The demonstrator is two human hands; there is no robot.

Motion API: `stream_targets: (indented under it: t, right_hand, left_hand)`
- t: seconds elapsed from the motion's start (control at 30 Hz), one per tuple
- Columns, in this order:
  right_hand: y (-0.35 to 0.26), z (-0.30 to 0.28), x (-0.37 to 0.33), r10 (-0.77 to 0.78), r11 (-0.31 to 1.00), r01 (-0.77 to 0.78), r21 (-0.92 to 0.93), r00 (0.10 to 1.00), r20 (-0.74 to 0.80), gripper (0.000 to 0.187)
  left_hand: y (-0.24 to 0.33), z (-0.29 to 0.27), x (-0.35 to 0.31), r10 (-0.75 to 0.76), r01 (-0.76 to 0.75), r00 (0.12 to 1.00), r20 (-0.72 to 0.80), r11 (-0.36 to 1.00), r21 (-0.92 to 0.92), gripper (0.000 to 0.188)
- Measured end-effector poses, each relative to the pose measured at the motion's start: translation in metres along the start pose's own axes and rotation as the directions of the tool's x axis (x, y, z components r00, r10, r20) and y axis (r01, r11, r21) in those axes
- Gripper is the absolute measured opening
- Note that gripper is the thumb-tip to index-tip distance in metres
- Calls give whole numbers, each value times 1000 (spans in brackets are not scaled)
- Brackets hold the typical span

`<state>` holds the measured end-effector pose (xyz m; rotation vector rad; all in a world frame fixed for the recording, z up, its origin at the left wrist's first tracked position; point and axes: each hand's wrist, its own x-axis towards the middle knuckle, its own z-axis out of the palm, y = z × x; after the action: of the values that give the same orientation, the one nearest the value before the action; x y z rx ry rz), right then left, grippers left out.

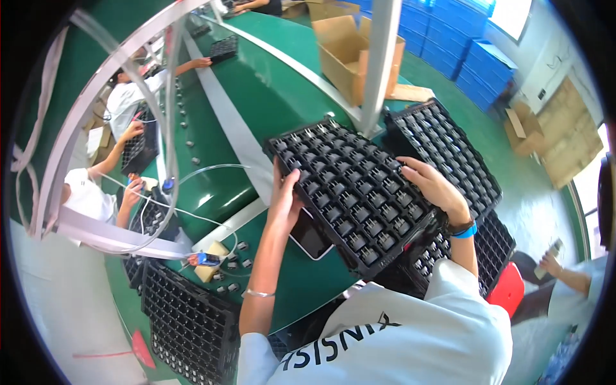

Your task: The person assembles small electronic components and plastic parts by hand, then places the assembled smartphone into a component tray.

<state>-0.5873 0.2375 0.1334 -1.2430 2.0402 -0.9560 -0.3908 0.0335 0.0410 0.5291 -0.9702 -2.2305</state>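
Note:
A black grid tray (350, 192), its pockets filled with small dark parts that have metal pins, is held tilted above the green table (282, 276). My left hand (285, 196) grips its left edge, the thumb on top. Across from it, my right hand (437, 186) clasps the right edge, with the fingers over the rim. A second filled tray (446, 154) lies just beyond my right hand. Below the held tray, another filled tray (428, 256) is partly hidden. A phone-like device (312, 236) with a pale frame shows beneath its left edge.
Several loose small parts (232, 263) lie by a blue-bodied tool (206, 258) left of my forearm. A large black tray (186, 317) stands at lower left. A white post (380, 70) rises beside an open carton (340, 51). Co-workers' hands (133, 130) handle trays along the far left.

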Motion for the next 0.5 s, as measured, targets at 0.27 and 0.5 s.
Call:
stream_targets:
  t: [0.27,0.5]
  right_hand:
    - [-4,-83,-65,43,999,-39,22,977,-210,37]
    - [52,-147,-99,-2,1000,-2,-14,947,-321,36]
  left_hand:
    - [9,118,-15,138,-149,962,237,988,30,78]
    - [-83,183,41,227,-222,931,287,974,-50,79]
